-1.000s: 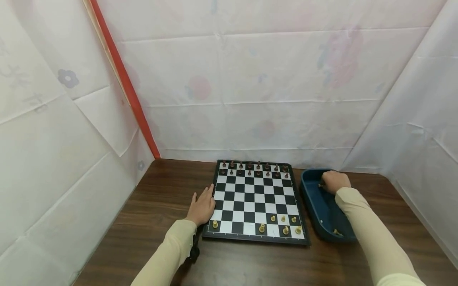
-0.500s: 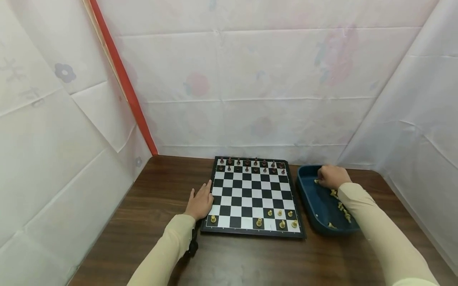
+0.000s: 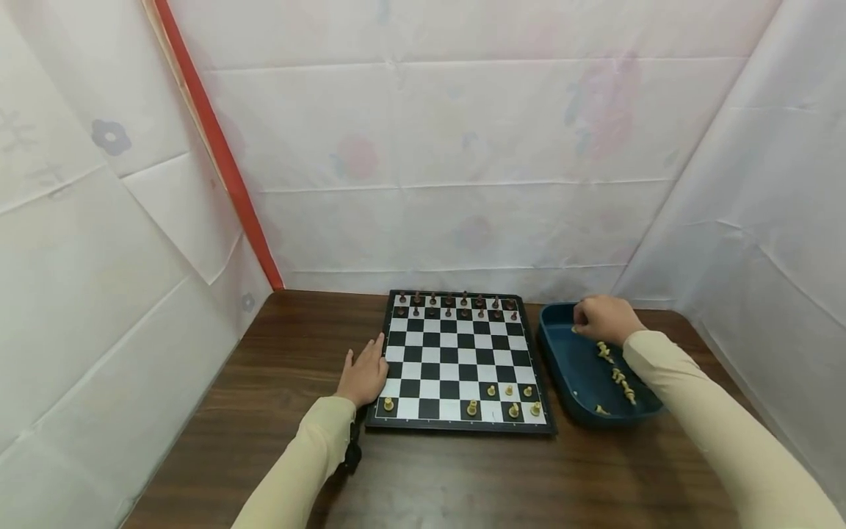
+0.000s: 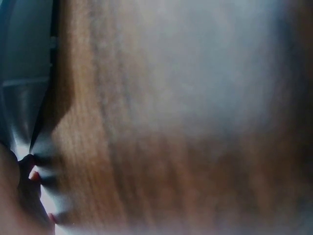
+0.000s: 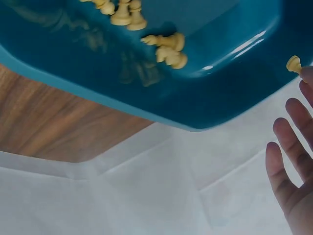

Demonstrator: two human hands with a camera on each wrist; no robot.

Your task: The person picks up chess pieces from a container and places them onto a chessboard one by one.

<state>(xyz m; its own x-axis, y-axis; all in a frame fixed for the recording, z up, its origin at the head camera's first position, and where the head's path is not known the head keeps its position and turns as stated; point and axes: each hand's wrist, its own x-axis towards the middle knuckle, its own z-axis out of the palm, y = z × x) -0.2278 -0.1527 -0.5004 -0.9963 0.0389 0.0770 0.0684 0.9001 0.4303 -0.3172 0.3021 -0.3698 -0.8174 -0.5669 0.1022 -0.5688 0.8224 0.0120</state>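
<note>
My left hand [image 3: 362,376] rests with straight fingers at the left edge of the chessboard [image 3: 456,424]. Over the far end of the blue tray [image 3: 570,367], my right hand [image 3: 608,319] pinches a pale yellow chess piece [image 5: 293,64]. In the right wrist view its base shows and the rest is behind the fingertips; the other fingers are spread. Two rows of dark red pieces [image 3: 448,313] line the board's far side. Several yellow pieces [image 3: 513,410] stand along the near side. More yellow pieces [image 3: 617,376] lie in the tray.
The brown wooden table [image 3: 429,477] carries the board and the tray. White sheeting [image 3: 463,147] hangs behind and on both sides, with a red strip [image 3: 225,162] at the left corner. A black object [image 3: 352,455] sits below the left wrist.
My right hand has drawn up and toward the tray's far end, and more yellow pieces show in the tray. The left hand stays at the board. The head view has shifted slightly.
</note>
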